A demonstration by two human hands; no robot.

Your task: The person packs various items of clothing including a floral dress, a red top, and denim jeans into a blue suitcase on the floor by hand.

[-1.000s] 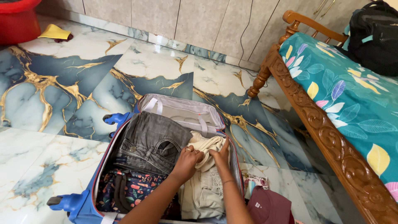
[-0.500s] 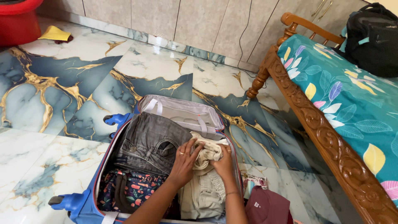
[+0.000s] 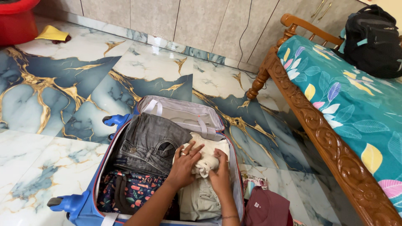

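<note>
I see a cream garment bunched into a soft, wrinkled roll, lying in the right half of an open blue suitcase on the marble floor. My left hand lies flat on its left side, fingers spread apart and pressing down, a ring on one finger. My right hand curls over the roll's right end, fingers together and gripping the cloth. Under the roll sits more pale folded clothing, though I can't quite tell where one piece ends and the next begins.

To the left in the case lie folded grey jeans, and nearer, a dark floral-print bag with a strap. The suitcase's grey lining with straps stands at the far end. Just right of the case, on the floor, lies a maroon garment, close to my right forearm. Farther right stands a carved wooden bed frame with a teal leaf-patterned sheet and a black backpack on it. At far left are a red tub and a yellow cloth.
</note>
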